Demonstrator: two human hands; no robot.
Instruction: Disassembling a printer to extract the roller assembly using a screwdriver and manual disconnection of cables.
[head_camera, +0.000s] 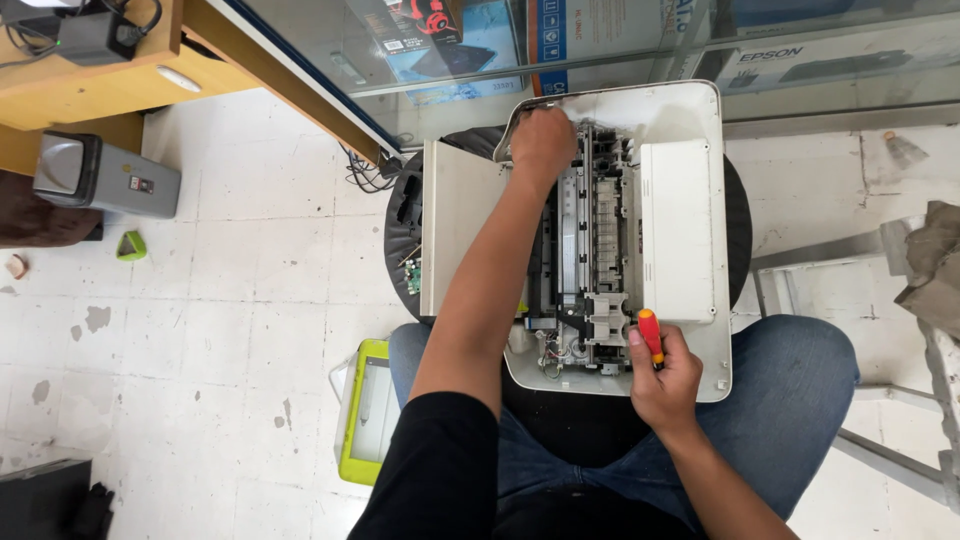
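White floor tiles (250, 300), worn and spotted, fill the room under a person who sits in blue jeans (790, 400); an opened white printer (690, 250) lies across a round black stool (400, 220) and the person's lap, right in front of a glass cabinet (600, 60). Its cover is off, so the grey and black parts inside (595, 250) show; a flat white panel (460, 230) sticks out on one side. The left hand (542, 140) reaches to the far end of the printer and its fingers are curled tight on the top edge of the white shell. The right hand (662, 375) is at the near end; its fingers are closed around a screwdriver (650, 335) with a red and yellow handle, which stands up just beside the grey parts there; the tip is hidden. On the floor near the left knee lies a yellow-green tray (368, 410); farther off are a grey box (105, 175), a small green thing (130, 245) and a wooden desk (110, 70).
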